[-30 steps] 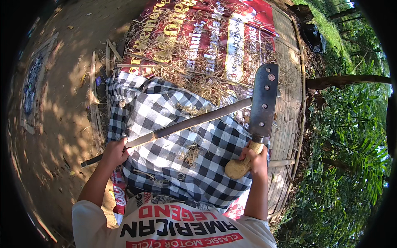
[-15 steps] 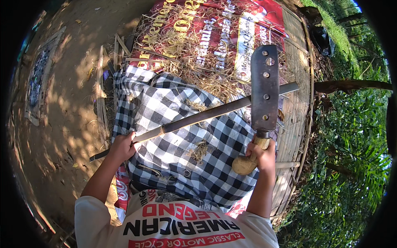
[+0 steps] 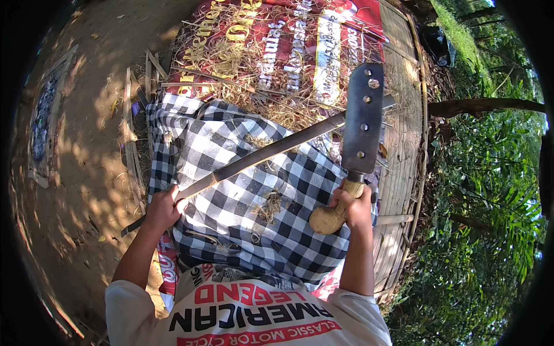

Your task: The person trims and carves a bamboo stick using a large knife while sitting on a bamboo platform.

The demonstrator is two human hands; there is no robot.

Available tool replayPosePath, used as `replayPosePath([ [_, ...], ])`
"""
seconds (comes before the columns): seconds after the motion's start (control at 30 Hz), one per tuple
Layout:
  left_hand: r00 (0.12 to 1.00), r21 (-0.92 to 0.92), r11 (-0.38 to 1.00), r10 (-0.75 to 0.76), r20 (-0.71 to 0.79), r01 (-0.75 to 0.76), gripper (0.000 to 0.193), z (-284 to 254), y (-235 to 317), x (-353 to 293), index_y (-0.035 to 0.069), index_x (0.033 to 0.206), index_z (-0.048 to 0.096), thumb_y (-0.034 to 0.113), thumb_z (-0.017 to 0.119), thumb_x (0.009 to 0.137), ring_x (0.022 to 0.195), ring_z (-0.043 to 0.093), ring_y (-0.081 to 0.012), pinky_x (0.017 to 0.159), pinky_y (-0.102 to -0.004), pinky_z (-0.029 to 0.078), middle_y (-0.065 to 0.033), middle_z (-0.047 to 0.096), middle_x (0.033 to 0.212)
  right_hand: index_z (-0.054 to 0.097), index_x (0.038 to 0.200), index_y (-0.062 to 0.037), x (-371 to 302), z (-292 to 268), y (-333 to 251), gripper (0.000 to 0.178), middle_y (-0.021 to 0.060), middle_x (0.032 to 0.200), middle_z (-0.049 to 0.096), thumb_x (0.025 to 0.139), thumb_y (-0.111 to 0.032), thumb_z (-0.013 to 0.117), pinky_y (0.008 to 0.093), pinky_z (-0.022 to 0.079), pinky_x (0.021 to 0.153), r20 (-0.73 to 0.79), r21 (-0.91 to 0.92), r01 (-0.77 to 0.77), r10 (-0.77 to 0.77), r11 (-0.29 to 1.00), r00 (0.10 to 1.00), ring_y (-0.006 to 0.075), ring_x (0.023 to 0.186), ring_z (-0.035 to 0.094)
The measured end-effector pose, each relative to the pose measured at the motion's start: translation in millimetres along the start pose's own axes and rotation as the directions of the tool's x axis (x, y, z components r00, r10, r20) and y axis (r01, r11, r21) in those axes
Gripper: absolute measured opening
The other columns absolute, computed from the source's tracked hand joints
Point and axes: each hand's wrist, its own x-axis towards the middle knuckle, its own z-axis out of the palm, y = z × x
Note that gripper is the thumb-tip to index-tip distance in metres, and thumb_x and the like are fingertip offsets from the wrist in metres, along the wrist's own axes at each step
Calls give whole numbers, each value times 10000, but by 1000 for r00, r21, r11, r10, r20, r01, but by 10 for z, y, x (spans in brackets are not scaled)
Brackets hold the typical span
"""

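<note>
My left hand (image 3: 165,209) is closed round the lower left part of a long dark bamboo strip (image 3: 271,151). The strip slants up to the right, over the checked black-and-white cloth on my lap (image 3: 231,138). My right hand (image 3: 355,205) grips a broad cleaver-like knife (image 3: 354,147) by its pale wooden handle, which ends in a rounded knob (image 3: 326,220). The dark blade points away from me and has a row of round holes. Near its far end, the strip passes behind the blade; whether the two touch I cannot tell.
Thin shavings (image 3: 231,55) litter a red printed banner (image 3: 283,34) ahead of me. It lies on a slatted bamboo platform (image 3: 398,138). Loose slats (image 3: 131,144) lie at its left, beside bare dirt ground (image 3: 86,190). Green plants (image 3: 473,184) grow to the right.
The bamboo strip's far end has tilted up, so it crosses behind the blade nearer the tip. The knife has shifted slightly left in view, as has the whole scene. Both grips are unchanged.
</note>
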Motion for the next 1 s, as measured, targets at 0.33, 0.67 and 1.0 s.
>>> replayPosePath([
  [0.33,999,-24,999,-38,-24,38,284,-64,164,51,-9,938,567,247,628,831,698,613,-432,619,-478,485,-245,609,714,534,841,19,-18,2,-82,125,89,646,579,729,21,589,305,481,509,47,15,1,-2,1000,999,167,533,575],
  [0.67,995,-29,1000,7,-104,-10,294,31,90,9,18,945,592,269,672,818,636,606,-414,581,-467,484,-206,605,665,553,806,22,30,229,-252,124,85,655,594,697,58,599,301,480,508,4,-52,18,-18,998,1000,167,535,584],
  [1.0,990,6,1000,31,-140,-31,248,-66,226,22,44,899,588,262,678,821,598,616,-379,555,-443,488,-184,594,612,608,857,24,-372,789,174,178,30,683,595,722,-40,706,273,455,534,317,-306,66,36,950,948,99,560,554],
])
